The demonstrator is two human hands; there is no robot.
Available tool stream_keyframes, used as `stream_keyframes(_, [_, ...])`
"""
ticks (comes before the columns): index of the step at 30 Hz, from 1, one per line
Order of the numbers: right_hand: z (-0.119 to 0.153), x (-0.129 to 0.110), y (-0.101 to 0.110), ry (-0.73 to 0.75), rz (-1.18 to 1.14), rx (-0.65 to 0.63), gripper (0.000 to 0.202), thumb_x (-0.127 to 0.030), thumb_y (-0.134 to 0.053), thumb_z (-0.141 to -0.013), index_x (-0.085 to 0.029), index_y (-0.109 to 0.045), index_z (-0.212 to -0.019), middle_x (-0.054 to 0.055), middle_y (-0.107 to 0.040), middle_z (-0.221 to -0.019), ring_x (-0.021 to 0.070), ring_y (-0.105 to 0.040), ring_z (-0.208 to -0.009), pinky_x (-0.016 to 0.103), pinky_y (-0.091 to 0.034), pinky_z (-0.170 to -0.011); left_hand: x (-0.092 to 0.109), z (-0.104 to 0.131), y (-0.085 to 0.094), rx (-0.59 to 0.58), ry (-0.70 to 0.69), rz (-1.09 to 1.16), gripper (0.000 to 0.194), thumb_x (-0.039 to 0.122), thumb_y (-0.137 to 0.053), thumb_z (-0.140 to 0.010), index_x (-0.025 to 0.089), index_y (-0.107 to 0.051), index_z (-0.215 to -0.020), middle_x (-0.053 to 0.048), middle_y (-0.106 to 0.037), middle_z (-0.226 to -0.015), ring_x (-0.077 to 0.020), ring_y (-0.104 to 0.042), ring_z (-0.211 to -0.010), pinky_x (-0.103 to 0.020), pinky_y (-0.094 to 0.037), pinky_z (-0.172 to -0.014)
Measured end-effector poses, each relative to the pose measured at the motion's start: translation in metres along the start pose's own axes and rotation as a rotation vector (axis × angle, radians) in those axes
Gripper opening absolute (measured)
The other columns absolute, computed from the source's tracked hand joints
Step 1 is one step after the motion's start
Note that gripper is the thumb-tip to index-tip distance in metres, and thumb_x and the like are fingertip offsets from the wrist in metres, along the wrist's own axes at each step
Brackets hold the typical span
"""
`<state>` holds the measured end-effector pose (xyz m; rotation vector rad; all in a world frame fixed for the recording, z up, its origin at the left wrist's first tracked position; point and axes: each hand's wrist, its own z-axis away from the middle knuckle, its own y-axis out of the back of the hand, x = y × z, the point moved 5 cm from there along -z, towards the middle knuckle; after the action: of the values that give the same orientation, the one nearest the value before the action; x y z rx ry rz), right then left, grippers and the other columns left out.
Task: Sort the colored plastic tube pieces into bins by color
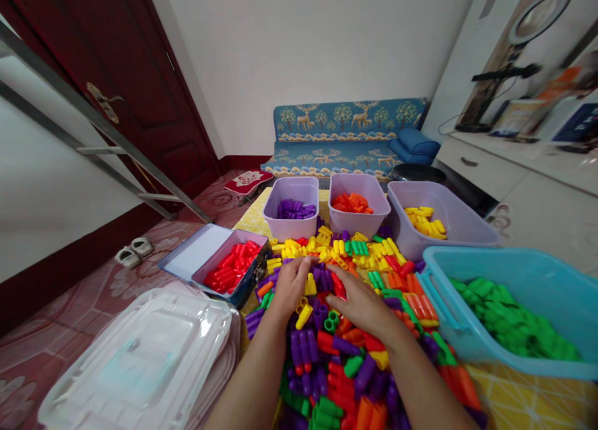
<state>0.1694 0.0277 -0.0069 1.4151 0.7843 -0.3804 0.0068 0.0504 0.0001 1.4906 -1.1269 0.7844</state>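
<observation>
Both my hands are over a heap of tube-like plastic toy pieces in purple, yellow, red, orange and green. My left hand (293,283) rests at the heap's middle, fingers stretched forward beside purple pieces (322,275). A yellow piece (304,316) lies just right of its wrist. My right hand (357,300) faces it from the right, thumb and fingers apart. Between them shows a red piece (339,286); whether it is gripped is hard to see. Joined purple tubes with red ends (303,349) lie nearer me, between my forearms.
Behind the heap stand lilac bins of purple (292,230), orange (359,221) and yellow pieces (448,230). A blue bin (514,262) of green pieces is at right. An open case (259,265) of red pieces and stacked clear lids (140,355) are at left.
</observation>
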Motion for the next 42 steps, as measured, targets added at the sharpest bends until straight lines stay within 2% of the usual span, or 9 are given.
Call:
stream_keyframes(5, [-0.002,-0.018,-0.014,0.069,-0.474,-0.051,0.060,-0.022,-0.061,-0.075,-0.021,-0.049,-0.135,0.009,-0.056,-0.135,0.0230,-0.054,-0.122,0.041,-0.041,-0.104,0.001,0.000,0.006,0.014,-0.028,0.138,0.046,0.043,-0.037,-0.095,0.014,-0.072,-0.104,-0.008,-0.072,-0.106,-0.0234,-0.063,-0.104,-0.035,-0.043,-0.097])
stream_keyframes(8, [-0.005,-0.019,-0.016,0.022,-0.661,-0.049,0.048,-0.020,-0.056,-0.078,-0.020,-0.055,-0.126,0.007,-0.067,-0.112,0.0200,-0.064,-0.105,0.038,-0.049,-0.093,-0.004,-0.002,0.007,0.036,-0.007,0.211,0.044,0.043,-0.040,-0.093,0.013,-0.073,-0.101,-0.008,-0.073,-0.100,-0.0231,-0.064,-0.100,-0.034,-0.044,-0.094])
stream_keyframes(17, [-0.003,-0.019,-0.020,0.036,-0.579,-0.030,0.059,-0.019,-0.070,-0.068,-0.021,-0.053,-0.125,0.002,-0.067,-0.093,0.0165,-0.065,-0.084,0.031,-0.052,-0.076,-0.018,-0.006,0.002,0.084,0.039,0.246,0.030,0.039,-0.060,-0.082,0.013,-0.074,-0.089,-0.007,-0.074,-0.089,-0.0206,-0.066,-0.086,-0.031,-0.048,-0.084])
stream_keyframes(21, [-0.006,-0.014,-0.018,-0.025,-0.622,0.064,0.043,-0.026,-0.068,-0.072,-0.017,-0.057,-0.112,-0.002,-0.064,-0.073,0.0141,-0.062,-0.066,0.028,-0.051,-0.065,-0.014,-0.005,0.000,0.058,0.008,0.210,0.026,0.034,-0.058,-0.084,0.014,-0.073,-0.091,-0.008,-0.074,-0.090,-0.0206,-0.066,-0.086,-0.031,-0.049,-0.082])
stream_keyframes(27, [-0.008,0.001,0.008,-0.111,-0.778,0.333,0.032,-0.043,-0.072,-0.069,-0.017,-0.062,-0.085,0.005,-0.069,-0.078,0.0191,-0.067,-0.072,0.030,-0.054,-0.064,0.003,0.003,-0.001,-0.028,-0.079,0.164,0.025,0.031,-0.055,-0.086,0.017,-0.073,-0.098,-0.007,-0.073,-0.099,-0.0208,-0.065,-0.094,-0.031,-0.047,-0.088])
stream_keyframes(31, [-0.007,-0.006,0.012,-0.072,-0.783,0.291,0.031,-0.042,-0.072,-0.068,-0.017,-0.064,-0.085,0.006,-0.071,-0.081,0.0206,-0.069,-0.075,0.033,-0.056,-0.070,0.009,0.007,-0.002,-0.029,-0.097,0.158,0.030,0.036,-0.065,-0.081,0.017,-0.071,-0.103,-0.008,-0.072,-0.101,-0.0214,-0.064,-0.095,-0.032,-0.047,-0.089])
stream_keyframes(34, [-0.006,-0.013,0.009,-0.057,-0.774,0.232,0.029,-0.036,-0.070,-0.070,-0.018,-0.066,-0.091,0.007,-0.073,-0.092,0.0209,-0.070,-0.083,0.034,-0.055,-0.078,0.005,0.005,-0.003,-0.006,-0.070,0.235,0.039,0.040,-0.069,-0.078,0.016,-0.069,-0.109,-0.005,-0.071,-0.089,-0.0167,-0.063,-0.078,-0.027,-0.050,-0.075])
stream_keyframes(37, [-0.006,-0.010,0.009,-0.074,-0.781,0.243,0.029,-0.034,-0.068,-0.071,-0.018,-0.066,-0.095,0.007,-0.073,-0.097,0.0208,-0.069,-0.087,0.035,-0.055,-0.082,-0.005,-0.001,0.010,0.188,-0.031,0.424,0.044,0.042,-0.065,-0.080,0.017,-0.063,-0.117,0.000,-0.063,-0.072,-0.0093,-0.055,-0.058,-0.021,-0.047,-0.059])
stream_keyframes(42, [-0.008,0.002,0.016,-0.087,-0.776,0.301,0.030,-0.037,-0.066,-0.073,-0.017,-0.065,-0.095,0.009,-0.072,-0.096,0.0218,-0.070,-0.082,0.037,-0.054,-0.080,-0.032,0.003,0.058,0.840,-0.026,0.677,0.036,0.037,-0.060,-0.083,0.018,-0.061,-0.113,-0.001,-0.064,-0.080,-0.0065,-0.059,-0.062,-0.019,-0.049,-0.064])
